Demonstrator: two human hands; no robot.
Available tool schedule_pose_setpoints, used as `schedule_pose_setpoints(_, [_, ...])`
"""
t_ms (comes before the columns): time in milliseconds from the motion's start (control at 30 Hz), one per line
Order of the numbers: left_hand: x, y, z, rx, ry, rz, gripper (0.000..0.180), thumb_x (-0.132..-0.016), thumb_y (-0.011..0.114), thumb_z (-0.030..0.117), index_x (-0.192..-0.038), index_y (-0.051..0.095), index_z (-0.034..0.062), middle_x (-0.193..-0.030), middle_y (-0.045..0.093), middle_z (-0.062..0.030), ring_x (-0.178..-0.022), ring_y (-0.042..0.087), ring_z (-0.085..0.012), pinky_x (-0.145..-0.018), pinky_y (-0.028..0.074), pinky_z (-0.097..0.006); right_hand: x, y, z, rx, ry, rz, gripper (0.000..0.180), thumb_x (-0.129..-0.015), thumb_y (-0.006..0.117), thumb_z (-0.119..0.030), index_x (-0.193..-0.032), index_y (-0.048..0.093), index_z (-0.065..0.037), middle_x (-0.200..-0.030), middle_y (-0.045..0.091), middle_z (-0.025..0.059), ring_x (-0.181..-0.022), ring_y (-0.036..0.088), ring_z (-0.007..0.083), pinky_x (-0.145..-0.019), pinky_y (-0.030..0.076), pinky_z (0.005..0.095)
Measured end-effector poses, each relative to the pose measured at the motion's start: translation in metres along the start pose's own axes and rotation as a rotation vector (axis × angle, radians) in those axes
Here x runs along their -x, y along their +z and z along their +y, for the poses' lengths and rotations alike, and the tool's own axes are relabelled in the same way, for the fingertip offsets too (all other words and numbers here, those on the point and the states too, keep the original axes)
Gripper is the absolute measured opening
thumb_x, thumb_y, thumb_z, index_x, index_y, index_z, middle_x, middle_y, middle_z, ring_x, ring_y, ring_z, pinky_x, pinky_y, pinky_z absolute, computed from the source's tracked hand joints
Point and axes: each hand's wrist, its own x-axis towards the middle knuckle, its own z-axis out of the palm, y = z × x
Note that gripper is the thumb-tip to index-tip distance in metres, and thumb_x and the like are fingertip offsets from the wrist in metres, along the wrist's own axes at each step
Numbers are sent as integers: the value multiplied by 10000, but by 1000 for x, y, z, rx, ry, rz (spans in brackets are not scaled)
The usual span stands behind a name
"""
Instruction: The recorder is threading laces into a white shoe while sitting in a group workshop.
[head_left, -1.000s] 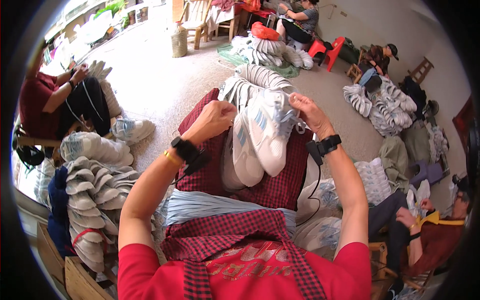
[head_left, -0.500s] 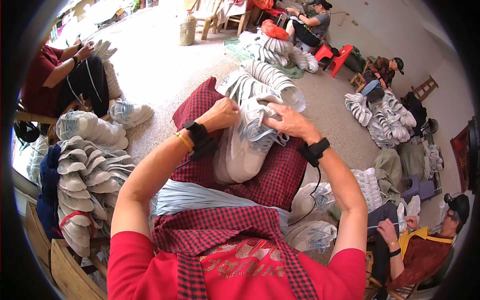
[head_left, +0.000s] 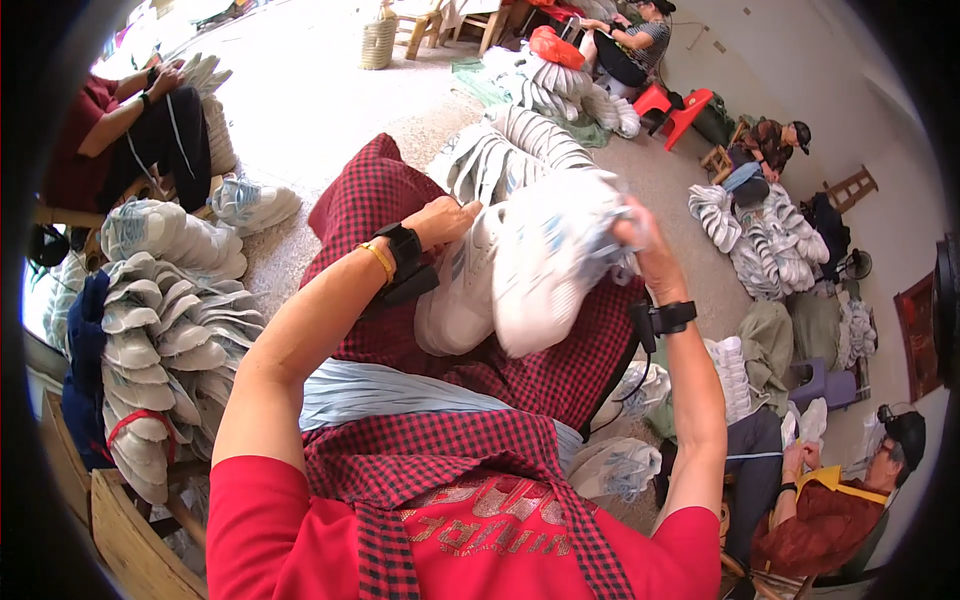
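My right hand (head_left: 650, 245) grips a white shoe upper (head_left: 545, 270) with pale blue laces by its laced side, tilted over my lap; it is partly blurred. Beside it lies another white shoe upper (head_left: 458, 300) with blue stripes. My left hand (head_left: 445, 222) has its fingers closed at the top edge of that one, though the fingertips are partly hidden. Both uppers rest over my red-and-black checked apron (head_left: 350, 215). Across my waist lies a thick bundle of light blue laces (head_left: 400, 395). Beyond my hands stand nested rows of white uppers (head_left: 530, 135).
Piles of white uppers (head_left: 150, 330) stand to my left by a wooden bench (head_left: 135, 540). More uppers (head_left: 615, 468) lie beside my right side. Co-workers sit at the left, far right and near right. A red plastic chair (head_left: 685, 120) stands farther back.
My right hand has moved right and lifted one upper apart from the other, turning it over my lap. My left hand has stayed near the same place.
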Motion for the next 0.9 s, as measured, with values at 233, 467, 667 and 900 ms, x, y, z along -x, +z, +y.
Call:
schedule_pose_setpoints(233, [-14, 5, -34, 120, -36, -20, 808, -971, 406, 608, -1198, 583, -147, -1071, 643, -299, -973, 653, -404, -821, 532, -506, 0, 48, -17, 212, 117, -327, 403, -923, 655, -228, -1244, 612, 11, -1117, 689, 40, -1001, 602, 106, -910, 486, 301])
schedule_pose_setpoints(467, [-5, 9, -18, 176, -99, -48, 1098, -794, 415, 879, -1363, 543, -52, -1314, 557, -303, -1169, 571, -454, -939, 494, -526, 33, -14, 15, -530, 202, 41, 340, -923, 645, -300, -1138, 659, -37, -1023, 652, 23, -967, 618, 145, -892, 496, 325])
schedule_pose_setpoints(667, [-18, 5, 15, 59, -110, -151, 863, -797, 613, 727, -1350, 602, 64, -1310, 581, -244, -1147, 580, -404, -879, 499, -523, 78, -37, -4, -708, 13, 291, 416, -972, 562, -329, -1253, 592, -24, -1181, 643, 73, -1065, 621, 194, -957, 493, 342])
schedule_pose_setpoints(900, [-39, 0, 18, -107, -167, -176, 523, -852, 714, 430, -1224, 672, 66, -1070, 683, -166, -940, 689, -317, -720, 592, -439, 109, -57, 37, -967, -109, 190, 454, -986, 517, -294, -1347, 555, -21, -1317, 621, 108, -1227, 582, 240, -1085, 425, 388])
